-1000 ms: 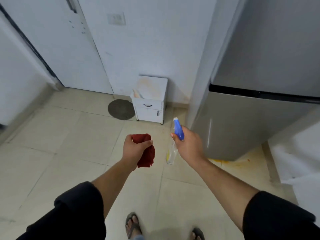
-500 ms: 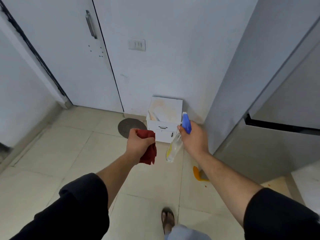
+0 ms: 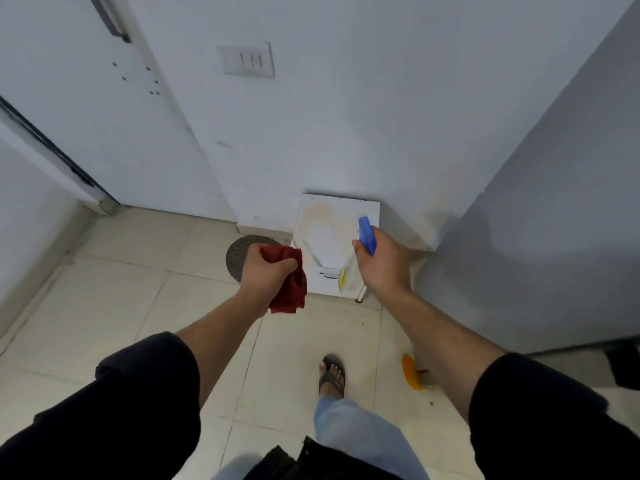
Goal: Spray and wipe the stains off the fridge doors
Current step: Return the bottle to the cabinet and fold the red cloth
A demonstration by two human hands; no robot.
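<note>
My left hand [image 3: 266, 271] is closed around a crumpled dark red cloth [image 3: 290, 287] that hangs below the fist. My right hand [image 3: 382, 263] grips a clear spray bottle [image 3: 348, 278] with a blue trigger head [image 3: 367, 235]; the bottle hangs downward, a little yellow liquid near its base. The grey fridge [image 3: 554, 220] fills the right side, and only its side panel shows. Its doors are out of view. Both hands hover in front of me, left of the fridge.
A small white drawer cabinet [image 3: 339, 209] with a stained top stands against the wall beyond my hands. A round dark mat [image 3: 239, 251] lies beside it. An orange spill [image 3: 412, 375] marks the floor tiles by the fridge. My sandalled foot [image 3: 332, 375] steps forward. A white door [image 3: 69, 116] is at left.
I have walked forward and the view has swung left. The fridge doors have slid out of view; only its side remains. Both hands keep their hold and have risen slightly.
</note>
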